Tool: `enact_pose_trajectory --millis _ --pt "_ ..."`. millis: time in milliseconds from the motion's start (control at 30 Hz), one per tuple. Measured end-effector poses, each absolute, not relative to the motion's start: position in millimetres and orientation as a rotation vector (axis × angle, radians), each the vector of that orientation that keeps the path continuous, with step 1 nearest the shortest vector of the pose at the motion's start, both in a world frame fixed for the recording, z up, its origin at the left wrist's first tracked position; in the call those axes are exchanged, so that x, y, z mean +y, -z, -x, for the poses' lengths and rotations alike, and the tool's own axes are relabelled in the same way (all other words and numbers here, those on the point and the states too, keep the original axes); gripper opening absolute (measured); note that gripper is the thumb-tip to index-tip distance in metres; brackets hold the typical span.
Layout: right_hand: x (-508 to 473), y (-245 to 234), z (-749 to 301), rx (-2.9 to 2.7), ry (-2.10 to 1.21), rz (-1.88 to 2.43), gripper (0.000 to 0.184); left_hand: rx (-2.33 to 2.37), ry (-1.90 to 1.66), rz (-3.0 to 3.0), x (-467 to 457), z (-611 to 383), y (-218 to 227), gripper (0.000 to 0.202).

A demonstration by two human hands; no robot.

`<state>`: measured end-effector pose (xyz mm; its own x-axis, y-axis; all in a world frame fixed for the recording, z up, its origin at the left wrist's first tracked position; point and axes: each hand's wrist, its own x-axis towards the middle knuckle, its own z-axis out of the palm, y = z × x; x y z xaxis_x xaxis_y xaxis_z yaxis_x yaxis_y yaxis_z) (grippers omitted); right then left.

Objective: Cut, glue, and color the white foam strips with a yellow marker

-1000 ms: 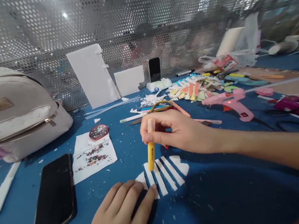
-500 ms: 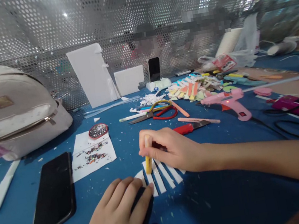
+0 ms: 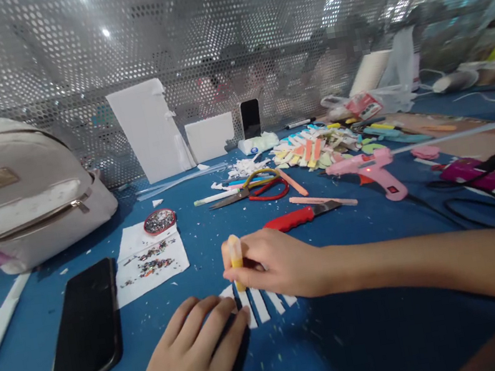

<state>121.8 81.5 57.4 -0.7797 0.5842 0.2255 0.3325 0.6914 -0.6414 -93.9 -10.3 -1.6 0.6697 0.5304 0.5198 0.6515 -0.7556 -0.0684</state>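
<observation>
From afar, I'm watching the right hand [image 3: 273,265] gripping a yellow stick [image 3: 237,263] over white strips [image 3: 260,305], which the left hand [image 3: 194,352] (unclenched, fingers loosely extended) is touching at their near left side.

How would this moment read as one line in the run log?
left hand: palm down at white strips | right hand: holds yellow stick, lower end at strips | beyond: red knife, scissors

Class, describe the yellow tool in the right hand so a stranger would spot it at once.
On the blue table, find the white strips beside the left hand. Over them, the right hand grips a nearly upright, pen-like tool. Its yellow body and pale upper end set it apart from the plain white strips.
</observation>
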Motion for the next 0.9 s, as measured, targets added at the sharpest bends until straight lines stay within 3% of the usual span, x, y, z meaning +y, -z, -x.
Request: enact_pose_trajectory --millis 367,567,900 --pt "86 -67 -141 -2.539 -0.658 0.799 0.024 -0.769 0.394 2.674 -4 95 -23 0.047" --pt "85 -58 -143 -2.586 -0.642 0.805 0.026 -0.731 0.29 2.687 0 90 -26 0.064" --pt "87 -46 -140 -2.486 -0.762 0.66 0.025 -0.768 0.331 2.758 1 92 -20 0.065"
